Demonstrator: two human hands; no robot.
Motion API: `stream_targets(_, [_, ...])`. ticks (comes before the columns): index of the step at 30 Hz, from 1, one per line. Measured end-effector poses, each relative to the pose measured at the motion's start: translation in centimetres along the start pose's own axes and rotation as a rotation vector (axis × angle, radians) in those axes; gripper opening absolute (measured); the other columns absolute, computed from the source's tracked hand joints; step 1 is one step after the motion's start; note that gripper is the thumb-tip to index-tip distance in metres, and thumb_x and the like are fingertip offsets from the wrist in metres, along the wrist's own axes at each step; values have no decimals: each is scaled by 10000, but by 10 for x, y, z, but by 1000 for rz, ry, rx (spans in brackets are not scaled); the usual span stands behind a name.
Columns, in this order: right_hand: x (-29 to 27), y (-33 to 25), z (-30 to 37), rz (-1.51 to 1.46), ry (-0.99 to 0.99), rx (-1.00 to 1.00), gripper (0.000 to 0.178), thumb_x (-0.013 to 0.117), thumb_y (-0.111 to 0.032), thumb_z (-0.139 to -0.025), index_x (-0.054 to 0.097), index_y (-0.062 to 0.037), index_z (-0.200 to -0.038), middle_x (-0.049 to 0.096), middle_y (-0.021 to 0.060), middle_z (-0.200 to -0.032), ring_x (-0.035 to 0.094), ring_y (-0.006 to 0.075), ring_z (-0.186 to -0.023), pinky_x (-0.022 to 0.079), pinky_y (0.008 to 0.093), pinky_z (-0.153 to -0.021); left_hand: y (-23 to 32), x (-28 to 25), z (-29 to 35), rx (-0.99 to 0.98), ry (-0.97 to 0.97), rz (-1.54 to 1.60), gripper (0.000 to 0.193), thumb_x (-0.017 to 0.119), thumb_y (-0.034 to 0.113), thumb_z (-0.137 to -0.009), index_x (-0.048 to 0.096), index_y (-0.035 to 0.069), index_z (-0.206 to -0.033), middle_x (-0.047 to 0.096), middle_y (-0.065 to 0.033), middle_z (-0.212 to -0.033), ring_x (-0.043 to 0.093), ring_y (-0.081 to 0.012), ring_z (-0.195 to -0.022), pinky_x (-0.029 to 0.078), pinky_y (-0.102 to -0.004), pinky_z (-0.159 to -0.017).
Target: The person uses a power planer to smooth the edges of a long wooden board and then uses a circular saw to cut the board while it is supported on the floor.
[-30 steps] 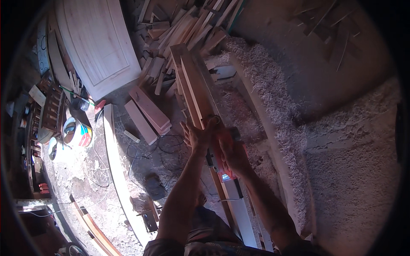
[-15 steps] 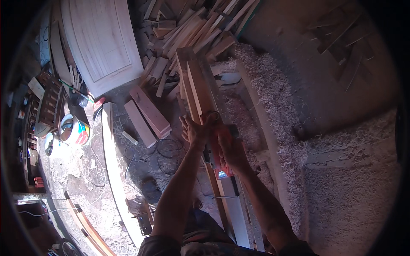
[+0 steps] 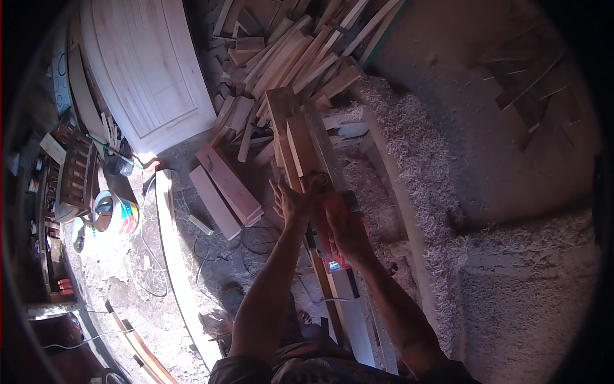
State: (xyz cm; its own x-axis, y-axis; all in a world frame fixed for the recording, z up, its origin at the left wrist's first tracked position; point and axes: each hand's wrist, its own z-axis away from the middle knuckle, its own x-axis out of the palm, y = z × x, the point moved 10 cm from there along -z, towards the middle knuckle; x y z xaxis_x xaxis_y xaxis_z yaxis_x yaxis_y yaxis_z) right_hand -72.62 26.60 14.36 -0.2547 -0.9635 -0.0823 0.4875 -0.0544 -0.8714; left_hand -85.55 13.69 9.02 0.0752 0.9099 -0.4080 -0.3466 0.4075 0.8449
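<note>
A red electric hand planer (image 3: 334,203) rests on a long wooden board (image 3: 306,150) laid along a narrow beam-like bench (image 3: 279,101). My right hand (image 3: 350,240) is wrapped round the planer's rear handle. At the tool's front, my left hand (image 3: 298,203) grips it near the round knob, with some fingers spread over the board's left side. The planer's sole and the wood under it are hidden. A power cord (image 3: 336,299) crosses the board behind the tool, close to my body.
Wood offcuts (image 3: 288,57) are heaped beyond the bench. A panelled door (image 3: 150,77) lies at the far left, with short planks (image 3: 227,185) nearer. Wood shavings (image 3: 428,173) cover the ground at right. Buckets (image 3: 118,214) and a long pale board (image 3: 176,256) are on the left.
The planer and both hands have moved slightly forward along the board, closer to its far end. My view has shifted, so the surroundings sit lower in the picture.
</note>
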Motion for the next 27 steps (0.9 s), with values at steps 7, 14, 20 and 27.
stream_targets(7, [11,-34,-43,-21,-14,-34,563,621,-586,-946,567,-62,-1147,510,-9,-580,504,88,-429,388,270,-385,21,0,-49,-5,0,15,1240,776,717,-673,212,82,-1576,74,-214,-1673,85,-376,-1550,41,-558,-1225])
stream_targets(14, [21,-55,-95,-58,-37,-63,586,624,-588,-945,562,-40,-1143,513,-5,-562,511,92,-419,393,270,-380,41,2,-98,7,-4,13,1248,767,732,-672,215,66,-1571,77,-214,-1673,95,-359,-1553,39,-571,-1219])
stream_targets(20, [25,-79,-132,-33,6,-78,527,617,-543,-968,583,-22,-1039,520,3,-548,510,99,-401,396,274,-370,60,4,-141,21,-21,3,1249,762,743,-657,243,49,-1557,96,-211,-1671,123,-349,-1548,78,-553,-1217])
stream_targets(27, [29,-106,-173,-33,12,-99,457,611,-495,-988,590,-39,-957,515,0,-544,506,96,-393,391,270,-358,88,4,-181,36,-35,15,1233,777,714,-637,277,38,-1539,135,-213,-1660,187,-376,-1523,142,-535,-1210])
